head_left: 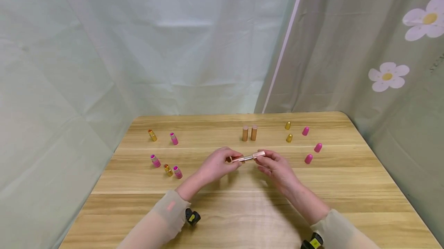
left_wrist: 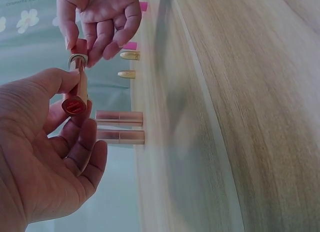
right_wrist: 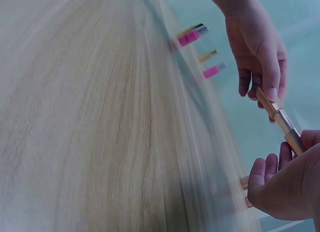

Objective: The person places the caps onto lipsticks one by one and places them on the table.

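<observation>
A rose-gold lipstick tube is held above the middle of the table, tilted slightly up toward the right. My left hand pinches its base between thumb and fingers; a red label shows on the base's end in the left wrist view. At the other end, my right hand pinches the cap part. A shiny narrower section shows between the two parts in the right wrist view. Just beyond the hands, two closed rose-gold lipsticks stand upright side by side.
On the left of the wooden table are uncapped pink tubes and gold tubes. Pink bullet-shaped caps and two gold caps stand on the right. Pale curtains hang behind and beside the table.
</observation>
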The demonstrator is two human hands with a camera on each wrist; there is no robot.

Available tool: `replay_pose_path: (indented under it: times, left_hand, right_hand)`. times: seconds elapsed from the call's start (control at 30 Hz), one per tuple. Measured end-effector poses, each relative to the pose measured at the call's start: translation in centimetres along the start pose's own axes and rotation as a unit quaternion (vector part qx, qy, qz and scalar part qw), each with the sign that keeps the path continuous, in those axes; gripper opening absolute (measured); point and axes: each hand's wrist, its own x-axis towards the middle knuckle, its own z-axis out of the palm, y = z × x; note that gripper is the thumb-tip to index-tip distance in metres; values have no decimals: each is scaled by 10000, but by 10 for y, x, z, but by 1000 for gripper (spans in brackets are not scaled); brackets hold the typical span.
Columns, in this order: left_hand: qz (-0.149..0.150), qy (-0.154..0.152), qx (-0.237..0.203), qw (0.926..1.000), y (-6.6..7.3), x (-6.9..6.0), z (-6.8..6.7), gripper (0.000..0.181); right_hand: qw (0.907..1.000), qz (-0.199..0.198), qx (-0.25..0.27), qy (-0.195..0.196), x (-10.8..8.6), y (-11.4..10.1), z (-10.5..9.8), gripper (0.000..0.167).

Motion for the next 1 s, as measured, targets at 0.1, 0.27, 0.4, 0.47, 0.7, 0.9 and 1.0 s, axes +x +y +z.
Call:
replay_pose_path:
  times: [0.1,0.27,0.4,0.47,0.7,0.9,1.0]
  left_hand:
    - [-5,-15,5,10000,0,1,0,23]
    - [18,-32,19,10000,0,2,2,26]
    - [-12,-66,7,10000,0,3,2,28]
    - [-36,-81,-20,10000,0,3,3,28]
    - [-55,-111,-64,9999,1,3,4,28]
    - [-24,-43,-110,9999,2,4,5,24]
    - [-19,-46,-107,9999,1,4,6,22]
  right_hand:
    - [10000,28,23,10,0,1,3,46]
    - [10000,-10,19,-58,-1,3,6,45]
    - [9999,-54,15,-155,0,4,8,44]
    - [9999,-42,34,-157,0,5,10,44]
    - [9998,-6,138,-118,2,8,14,36]
    - [9996,9,267,-85,2,11,14,30]
    - [9997,-16,233,-65,2,12,15,30]
